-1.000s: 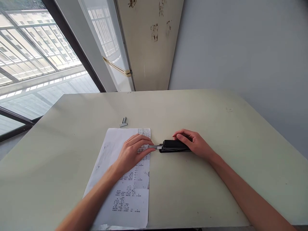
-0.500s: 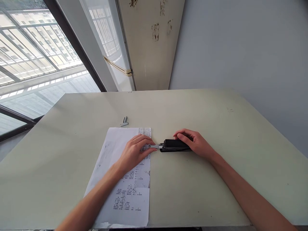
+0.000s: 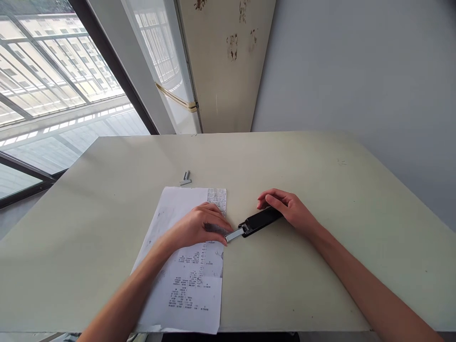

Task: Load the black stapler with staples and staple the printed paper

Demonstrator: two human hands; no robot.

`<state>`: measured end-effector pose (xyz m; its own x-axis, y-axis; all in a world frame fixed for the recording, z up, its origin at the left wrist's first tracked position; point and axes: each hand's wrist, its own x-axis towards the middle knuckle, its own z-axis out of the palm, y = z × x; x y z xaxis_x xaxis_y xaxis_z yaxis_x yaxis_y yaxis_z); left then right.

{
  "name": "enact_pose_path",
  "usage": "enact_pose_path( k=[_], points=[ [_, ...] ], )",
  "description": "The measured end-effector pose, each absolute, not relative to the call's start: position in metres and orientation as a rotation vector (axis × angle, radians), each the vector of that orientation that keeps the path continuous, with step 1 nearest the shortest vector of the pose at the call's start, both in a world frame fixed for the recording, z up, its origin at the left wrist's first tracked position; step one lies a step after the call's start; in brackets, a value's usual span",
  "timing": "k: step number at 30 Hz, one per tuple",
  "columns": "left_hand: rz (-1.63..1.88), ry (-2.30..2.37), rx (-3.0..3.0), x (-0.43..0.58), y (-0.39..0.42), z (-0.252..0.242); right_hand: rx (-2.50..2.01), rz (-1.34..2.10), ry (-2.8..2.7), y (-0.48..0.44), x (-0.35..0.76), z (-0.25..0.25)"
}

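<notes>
A black stapler (image 3: 261, 221) lies slanted on the table, its silver staple tray (image 3: 235, 234) sticking out of the left end. The thumb and fingers of my left hand (image 3: 199, 225) are closed about the tray's outer tip. My right hand (image 3: 287, 206) wraps the far right end of the stapler, hiding that part. Beneath my left hand and forearm is a sheet of printed paper (image 3: 192, 294), with a denser patch of print at its upper right corner.
Small strips of staples (image 3: 185, 181) rest just beyond the paper's top edge. The pale table (image 3: 302, 275) reaches back to a fridge (image 3: 224, 90), with a grey wall (image 3: 356, 71) on the right and a window (image 3: 53, 71) on the left.
The stapler has turned from level to slanted, its left end now lower and nearer to me. My left hand has moved down with the tray; my right hand stays at the other end.
</notes>
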<state>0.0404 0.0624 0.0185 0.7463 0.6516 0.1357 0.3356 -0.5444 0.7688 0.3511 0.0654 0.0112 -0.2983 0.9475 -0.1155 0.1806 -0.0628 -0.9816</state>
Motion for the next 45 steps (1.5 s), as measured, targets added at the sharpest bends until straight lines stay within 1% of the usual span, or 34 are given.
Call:
enact_pose_path(
  k=[12, 23, 39, 45],
  points=[
    [0.607, 0.775, 2.364, 0.061, 0.051, 0.008, -1.075, 1.538, -1.721, 0.059, 0.345, 0.011],
    [0.555, 0.794, 2.371, 0.061, 0.048, 0.011, -0.908, 1.653, -1.800, 0.058, 0.348, 0.012],
    [0.598, 0.777, 2.309, 0.064, 0.051, 0.009, -0.932, 1.632, -1.803, 0.059, 0.348, 0.014],
    [0.552, 0.807, 2.279, 0.062, 0.053, 0.010, -0.936, 1.501, -2.067, 0.058, 0.348, 0.015]
  ],
)
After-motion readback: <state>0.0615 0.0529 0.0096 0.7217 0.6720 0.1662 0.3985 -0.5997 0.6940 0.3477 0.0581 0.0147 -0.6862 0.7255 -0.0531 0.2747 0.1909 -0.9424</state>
